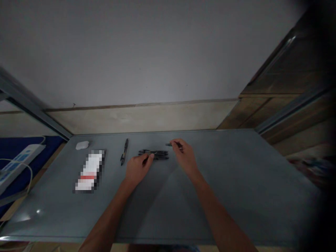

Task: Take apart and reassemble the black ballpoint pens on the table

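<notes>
Grip on R hand (185, 156) is pinched shut, thumb & fingers closed on a slim black pen-like item (169, 144), only its end showing past the fingers. L hand (138, 169) is part-curled, fingertips (150, 156) touching a bunch of slim black pens (160, 155) lying flat side by side on the smooth grey tabletop (210, 210); can't tell if that grip actually has hold of any. Bunch sits between both hands, R hand just beyond its right end. Left of it lies a single black pen (124, 151), angled, apart from the bunch. Further left: small white rounded case (82, 145) near the far edge, & a white box w/ red band (89, 171), its print blurred out. Off the tabletop's left side, a white power strip (22, 162) w/ cable lies on a dark blue surface (52, 143). Pale grey wall (157, 52) rises behind, w/ beige strip along its base.
</notes>
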Tool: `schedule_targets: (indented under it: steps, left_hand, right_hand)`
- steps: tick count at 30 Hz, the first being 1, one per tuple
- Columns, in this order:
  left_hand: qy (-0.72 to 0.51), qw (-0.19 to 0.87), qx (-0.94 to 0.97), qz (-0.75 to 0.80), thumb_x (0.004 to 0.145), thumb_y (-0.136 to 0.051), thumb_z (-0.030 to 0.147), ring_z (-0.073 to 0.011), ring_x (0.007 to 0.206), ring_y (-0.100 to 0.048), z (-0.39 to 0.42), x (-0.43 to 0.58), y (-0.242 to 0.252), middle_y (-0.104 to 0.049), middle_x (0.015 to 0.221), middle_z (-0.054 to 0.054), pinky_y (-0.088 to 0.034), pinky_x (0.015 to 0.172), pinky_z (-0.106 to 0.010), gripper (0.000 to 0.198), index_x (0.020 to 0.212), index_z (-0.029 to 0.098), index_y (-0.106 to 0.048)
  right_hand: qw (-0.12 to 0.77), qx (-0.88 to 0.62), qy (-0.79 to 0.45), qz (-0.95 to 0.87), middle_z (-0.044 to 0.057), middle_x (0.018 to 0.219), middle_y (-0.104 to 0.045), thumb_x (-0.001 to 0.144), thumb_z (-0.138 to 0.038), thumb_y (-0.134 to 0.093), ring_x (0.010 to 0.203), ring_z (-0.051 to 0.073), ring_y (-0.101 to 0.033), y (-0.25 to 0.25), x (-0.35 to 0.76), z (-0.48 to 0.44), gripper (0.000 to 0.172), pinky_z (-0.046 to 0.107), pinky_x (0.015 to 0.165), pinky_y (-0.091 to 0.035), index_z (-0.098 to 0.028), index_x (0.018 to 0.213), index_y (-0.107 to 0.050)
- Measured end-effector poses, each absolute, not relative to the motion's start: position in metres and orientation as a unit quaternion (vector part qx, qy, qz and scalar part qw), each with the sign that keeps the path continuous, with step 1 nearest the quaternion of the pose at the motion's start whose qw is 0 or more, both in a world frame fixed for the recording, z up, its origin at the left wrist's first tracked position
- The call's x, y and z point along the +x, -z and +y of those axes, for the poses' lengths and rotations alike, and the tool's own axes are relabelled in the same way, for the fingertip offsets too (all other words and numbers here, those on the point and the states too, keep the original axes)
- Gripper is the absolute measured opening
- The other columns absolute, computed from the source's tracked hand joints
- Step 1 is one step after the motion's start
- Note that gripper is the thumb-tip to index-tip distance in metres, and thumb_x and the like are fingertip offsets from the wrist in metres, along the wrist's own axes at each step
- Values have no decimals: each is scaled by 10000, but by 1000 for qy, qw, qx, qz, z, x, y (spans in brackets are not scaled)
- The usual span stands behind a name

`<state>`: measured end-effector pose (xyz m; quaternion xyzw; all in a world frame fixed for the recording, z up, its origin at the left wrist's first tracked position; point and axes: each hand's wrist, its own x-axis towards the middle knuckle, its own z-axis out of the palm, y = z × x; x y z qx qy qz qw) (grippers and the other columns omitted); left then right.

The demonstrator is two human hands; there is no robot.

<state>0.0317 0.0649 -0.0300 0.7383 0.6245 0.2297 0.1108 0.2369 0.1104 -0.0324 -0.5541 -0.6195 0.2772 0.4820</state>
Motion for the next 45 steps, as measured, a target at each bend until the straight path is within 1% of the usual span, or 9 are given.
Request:
schedule_targets:
  steps: [4,9,12,20,26,31,34,39,45]
  left_hand:
    - [-227,106,735,630,977,-355,502,-159,608,-629,65,32,31,-655,629,-42,-276,559,-255,484,709,187,-606]
    - [-219,107,741,625,987,-351,469,-160,617,-630,64,33,30,-645,634,-31,-299,560,-247,434,750,194,-589]
    - [-218,114,741,625,1002,-323,410,-165,621,-635,64,34,31,-649,657,-29,-326,559,-245,378,866,192,-601]
    - [-258,174,776,548,1004,-338,365,-187,845,-692,63,35,35,-725,990,-71,-492,746,-271,351,1168,201,-602]
    - [-290,207,785,508,985,-405,374,-186,982,-675,62,34,33,-702,1154,-51,-490,882,-290,352,1236,259,-623]
    - [-324,240,725,558,984,-363,436,-157,702,-630,71,23,31,-698,784,-34,-444,684,-250,424,914,181,-694]
    - [-344,259,675,599,970,-344,486,-128,573,-520,80,11,34,-545,579,13,-366,588,-237,501,651,171,-568]
    - [-397,339,604,602,939,-375,526,-106,499,-392,85,4,38,-392,521,53,-307,508,-222,465,633,189,-465]
    - [-419,385,564,598,914,-409,560,-91,459,-312,80,12,39,-344,536,64,-273,462,-218,437,661,204,-428]
  right_hand:
    - [406,-591,-169,-676,96,924,-689,857,-197,-503,810,209,-626,48,242,116,155,359,801,-471,-188,907,-650]
    - [311,-637,-101,-698,102,880,-676,828,-173,-561,823,240,-619,60,246,117,110,372,782,-464,-191,897,-645]
    - [333,-636,-92,-690,99,882,-669,863,-255,-558,841,239,-617,57,245,117,106,367,789,-460,-205,885,-649]
    - [410,-504,-352,-674,17,602,-573,996,-500,-279,584,157,-560,28,223,99,522,273,596,-421,-199,704,-591]
    - [374,-481,-334,-719,-26,527,-419,930,-506,-449,517,128,-408,27,211,92,479,258,497,-286,-207,557,-420]
    - [385,-482,-395,-680,-22,583,-490,921,-440,-491,549,134,-457,26,216,95,362,247,516,-330,-204,649,-535]
    - [408,-484,-405,-660,-7,647,-559,916,-428,-511,611,143,-523,26,219,97,313,248,575,-390,-200,712,-572]
    - [416,-478,-412,-655,-1,680,-599,918,-435,-517,640,148,-561,27,217,95,292,252,606,-424,-202,764,-603]
    - [383,-509,-393,-663,-27,473,-436,944,-508,-431,457,123,-431,23,216,92,505,252,485,-330,-203,550,-520]
